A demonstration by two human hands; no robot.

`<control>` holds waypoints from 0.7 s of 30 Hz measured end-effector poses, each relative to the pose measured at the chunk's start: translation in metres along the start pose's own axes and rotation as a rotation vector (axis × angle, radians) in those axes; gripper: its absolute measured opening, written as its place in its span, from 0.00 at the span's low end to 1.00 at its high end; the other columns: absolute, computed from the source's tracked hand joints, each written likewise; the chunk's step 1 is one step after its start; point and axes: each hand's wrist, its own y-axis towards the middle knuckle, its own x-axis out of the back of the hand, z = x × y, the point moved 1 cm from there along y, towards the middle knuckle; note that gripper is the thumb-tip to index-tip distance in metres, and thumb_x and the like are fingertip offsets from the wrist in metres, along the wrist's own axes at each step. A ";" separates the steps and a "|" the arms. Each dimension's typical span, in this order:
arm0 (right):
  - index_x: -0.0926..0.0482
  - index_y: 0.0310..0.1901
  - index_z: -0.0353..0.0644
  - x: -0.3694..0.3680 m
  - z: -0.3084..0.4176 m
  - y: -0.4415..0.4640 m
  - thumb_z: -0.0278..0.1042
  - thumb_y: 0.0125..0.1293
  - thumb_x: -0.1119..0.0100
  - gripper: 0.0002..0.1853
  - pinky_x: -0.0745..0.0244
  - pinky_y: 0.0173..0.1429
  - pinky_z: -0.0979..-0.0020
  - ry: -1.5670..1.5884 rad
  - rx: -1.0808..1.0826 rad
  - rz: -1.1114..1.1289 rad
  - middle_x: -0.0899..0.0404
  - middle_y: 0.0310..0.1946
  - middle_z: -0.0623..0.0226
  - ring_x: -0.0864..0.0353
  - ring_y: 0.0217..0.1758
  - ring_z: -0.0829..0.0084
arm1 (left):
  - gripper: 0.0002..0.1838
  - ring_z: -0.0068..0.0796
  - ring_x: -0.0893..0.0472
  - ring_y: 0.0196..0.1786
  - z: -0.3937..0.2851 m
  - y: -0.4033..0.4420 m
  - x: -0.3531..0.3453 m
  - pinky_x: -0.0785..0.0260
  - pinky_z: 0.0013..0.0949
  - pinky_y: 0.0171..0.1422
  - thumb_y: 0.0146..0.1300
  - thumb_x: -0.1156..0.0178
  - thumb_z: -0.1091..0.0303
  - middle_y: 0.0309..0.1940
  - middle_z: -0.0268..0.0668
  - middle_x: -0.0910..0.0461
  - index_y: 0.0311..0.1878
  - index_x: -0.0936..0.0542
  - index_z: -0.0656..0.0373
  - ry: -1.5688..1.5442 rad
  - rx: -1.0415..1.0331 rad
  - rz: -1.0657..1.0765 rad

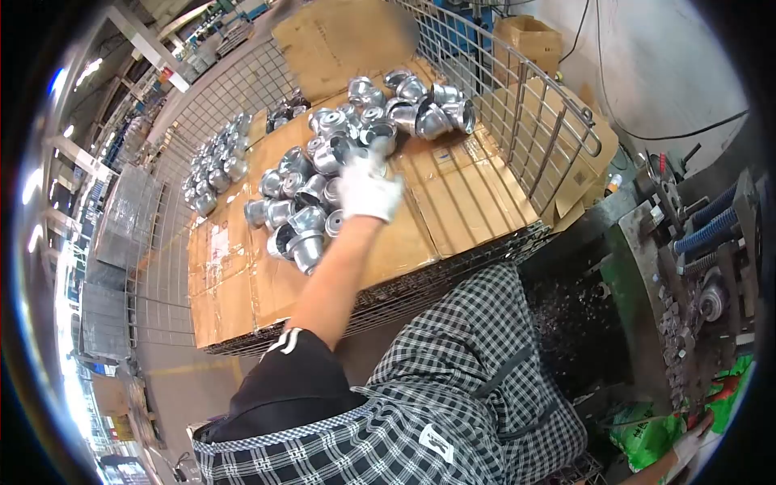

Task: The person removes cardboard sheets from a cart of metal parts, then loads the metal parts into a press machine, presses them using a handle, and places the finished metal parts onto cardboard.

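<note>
My left hand point(369, 192), in a white glove, reaches over a pile of shiny metal cup-shaped parts point(307, 222). It is smeared by motion, so its fingers and anything in them cannot be made out. More of these cups point(432, 117) lie behind it on the flattened cardboard point(469, 194) in a wire cage. At the lower right edge, my right hand point(689, 446), also gloved, is beside a green bag point(653, 436). It is small and dark there, and its grip does not show clearly.
Another group of metal cups point(218, 166) lies along the cardboard's left side. Wire mesh walls point(525, 121) rise around the cage. To the right stands a machine with blue ribbed hoses point(705, 229) and metal chips. A cardboard box point(527, 42) stands behind.
</note>
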 end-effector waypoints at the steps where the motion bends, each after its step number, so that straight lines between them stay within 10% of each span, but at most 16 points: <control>1: 0.34 0.66 0.33 0.000 0.014 0.001 0.51 0.76 0.61 0.30 0.38 0.71 0.66 -0.006 -0.041 0.005 0.32 0.65 0.51 0.31 0.67 0.59 | 0.36 0.53 0.32 0.66 0.013 0.012 0.012 0.39 0.49 0.69 0.55 0.37 0.50 0.71 0.53 0.40 0.69 0.32 0.37 0.210 0.067 -0.003; 5: 0.34 0.67 0.34 -0.010 0.001 0.007 0.54 0.75 0.61 0.32 0.38 0.71 0.66 0.212 -0.096 -0.021 0.32 0.66 0.51 0.33 0.68 0.58 | 0.36 0.53 0.39 0.72 0.062 0.042 0.049 0.43 0.53 0.72 0.51 0.34 0.52 0.71 0.48 0.39 0.66 0.29 0.38 0.400 0.051 0.192; 16: 0.31 0.66 0.35 -0.028 0.093 -0.034 0.58 0.72 0.54 0.34 0.35 0.67 0.63 0.014 -0.080 -0.094 0.28 0.63 0.52 0.28 0.64 0.57 | 0.21 0.46 0.20 0.55 0.153 0.084 -0.014 0.29 0.41 0.60 0.55 0.41 0.58 0.50 0.48 0.19 0.53 0.19 0.53 0.030 -0.053 0.121; 21: 0.29 0.58 0.28 -0.022 0.154 -0.126 0.55 0.72 0.52 0.31 0.29 0.57 0.63 -0.139 -0.114 -0.108 0.20 0.49 0.51 0.22 0.51 0.56 | 0.25 0.40 0.21 0.56 0.143 0.064 0.012 0.27 0.39 0.59 0.61 0.38 0.60 0.55 0.45 0.22 0.60 0.26 0.57 -0.781 -0.002 -0.011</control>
